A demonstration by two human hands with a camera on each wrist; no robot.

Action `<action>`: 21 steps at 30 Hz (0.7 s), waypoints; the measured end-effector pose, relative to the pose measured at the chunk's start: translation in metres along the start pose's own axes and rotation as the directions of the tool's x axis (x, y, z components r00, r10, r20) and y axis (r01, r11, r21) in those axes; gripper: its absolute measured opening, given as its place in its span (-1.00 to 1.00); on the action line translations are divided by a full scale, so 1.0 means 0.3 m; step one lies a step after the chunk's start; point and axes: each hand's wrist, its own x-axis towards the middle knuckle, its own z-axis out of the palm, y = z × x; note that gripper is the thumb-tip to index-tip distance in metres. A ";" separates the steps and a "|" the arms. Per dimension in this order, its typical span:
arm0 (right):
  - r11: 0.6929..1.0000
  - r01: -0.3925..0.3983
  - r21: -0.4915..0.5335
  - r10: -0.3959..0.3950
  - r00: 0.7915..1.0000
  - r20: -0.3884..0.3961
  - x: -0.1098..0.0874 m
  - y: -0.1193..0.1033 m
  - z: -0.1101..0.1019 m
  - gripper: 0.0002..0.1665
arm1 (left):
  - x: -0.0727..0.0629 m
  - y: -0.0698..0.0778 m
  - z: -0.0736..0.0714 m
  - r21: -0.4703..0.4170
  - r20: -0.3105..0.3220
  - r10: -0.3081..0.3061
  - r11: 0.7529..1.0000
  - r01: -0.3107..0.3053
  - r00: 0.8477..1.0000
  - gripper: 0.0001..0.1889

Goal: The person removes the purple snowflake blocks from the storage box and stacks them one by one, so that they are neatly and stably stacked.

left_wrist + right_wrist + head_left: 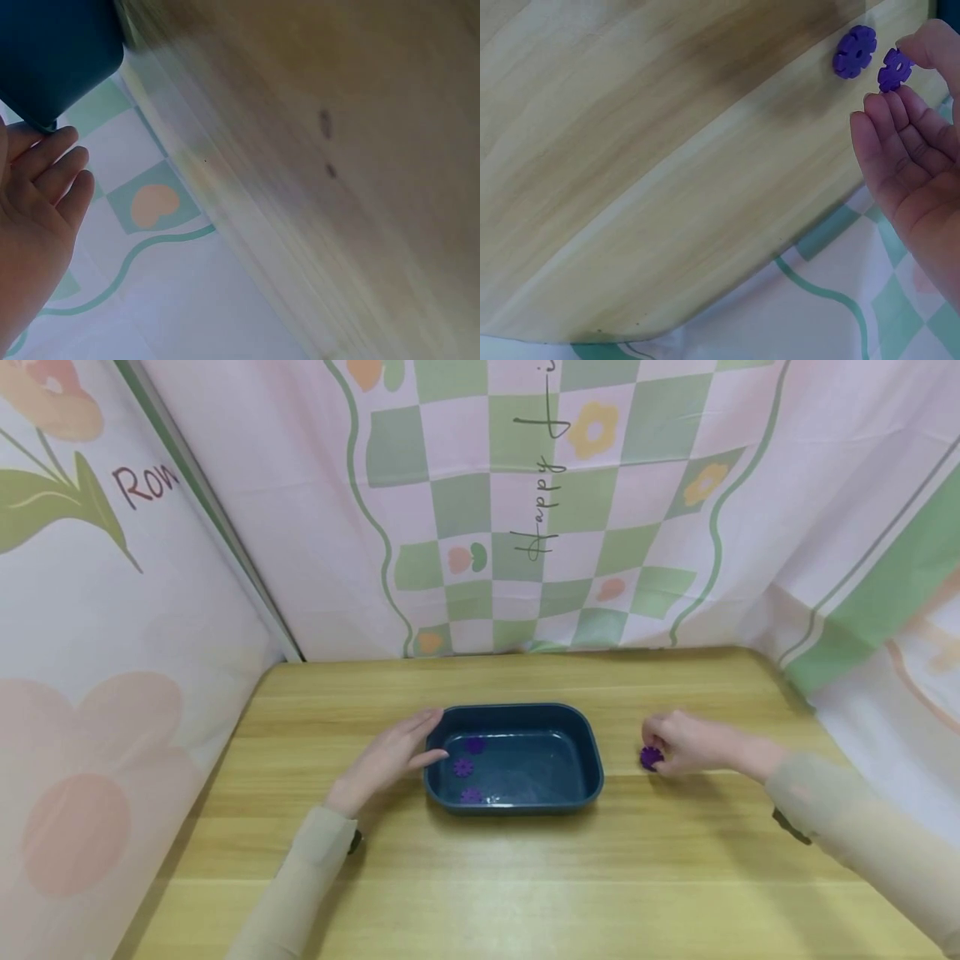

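My right hand (pixel 681 744) pinches a purple notched plastic disc (pixel 895 70) between thumb and fingertips, to the right of the dark blue box (pixel 525 807). A second purple disc (pixel 853 52) lies on the table beside the held one in the right wrist view. Fingers extended, my left hand (pixel 386 762) rests against the left end of the box, with the thumb over its rim and the other fingertips at the back left corner. Inside the box, toward its left side, lie three purple discs (pixel 463 767).
The box stands on a light wooden table (pixel 480 885). Behind the table hangs a curtain (pixel 517 510) with a green check print, and more printed cloth (pixel 135 635) closes off the left side.
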 end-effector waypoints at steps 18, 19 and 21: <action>0.998 -0.052 0.041 0.051 0.998 0.039 -0.012 0.013 0.031 -0.74 | -0.002 -0.004 0.003 0.011 -0.024 0.024 1.000 -0.023 0.999 -0.25; 0.998 -0.050 0.040 0.049 0.998 0.038 -0.011 0.013 0.032 -0.74 | -0.001 -0.004 0.004 0.010 -0.029 0.027 1.000 -0.027 0.999 -0.25; 0.998 -0.049 0.036 0.048 0.998 0.036 -0.011 0.012 0.032 -0.74 | -0.001 -0.005 0.005 0.014 -0.035 0.033 0.999 -0.032 0.999 -0.25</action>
